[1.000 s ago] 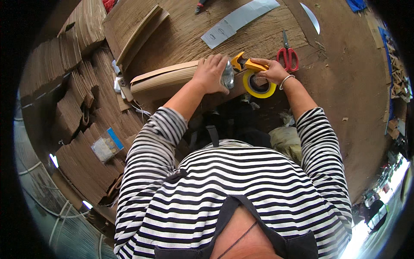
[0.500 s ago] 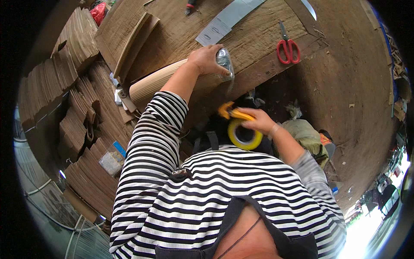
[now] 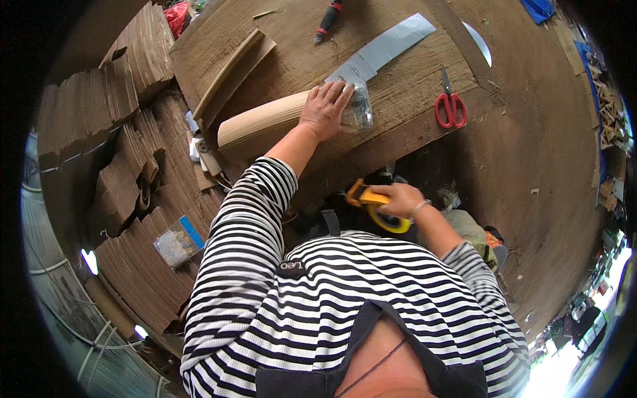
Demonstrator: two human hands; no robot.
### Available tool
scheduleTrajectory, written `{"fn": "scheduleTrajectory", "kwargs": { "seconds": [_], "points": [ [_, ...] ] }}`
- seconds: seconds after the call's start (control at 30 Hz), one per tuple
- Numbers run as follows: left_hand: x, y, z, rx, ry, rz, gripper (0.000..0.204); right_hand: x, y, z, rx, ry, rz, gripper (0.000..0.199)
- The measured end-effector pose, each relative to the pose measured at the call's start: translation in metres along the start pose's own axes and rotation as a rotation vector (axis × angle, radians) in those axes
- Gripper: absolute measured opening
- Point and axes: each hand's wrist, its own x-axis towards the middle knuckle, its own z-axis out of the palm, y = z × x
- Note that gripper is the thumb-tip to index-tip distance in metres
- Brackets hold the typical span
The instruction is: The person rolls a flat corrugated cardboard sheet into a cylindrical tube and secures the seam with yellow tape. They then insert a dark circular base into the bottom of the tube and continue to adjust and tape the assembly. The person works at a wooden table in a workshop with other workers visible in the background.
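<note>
Lowered tape dispenser [image 3: 367, 197], partly hidden by grasping right hand [image 3: 402, 199], left hand [image 3: 324, 114] atop cardboard [image 3: 261, 125], grip unclear

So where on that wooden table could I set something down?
Two bare patches: between the paper strip and the red-handled scissors, and between the bent cardboard, corrugated roll and red-and-black tool. It's crowded around the left hand on the roll.

Dim light, white glare [image 3: 554, 368] btm R, fisheye bend @ edges, blk corners
</note>
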Motion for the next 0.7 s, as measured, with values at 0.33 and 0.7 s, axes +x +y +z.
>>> {"fn": "scheduleTrajectory", "kwargs": {
  "seconds": [0.33,0.7],
  "points": [
    [-0.178,-0.117,0.003,-0.087,0.08,-0.602,0.088,-0.116,0.072,0.022,0.087,0.472,0.339,0.068],
    [-0.205,-0.195,0.042,-0.92,0.824,-0.872,0.037,-0.147,0.045,0.069,0.135,0.536,0.576,0.074]
  ]
}}
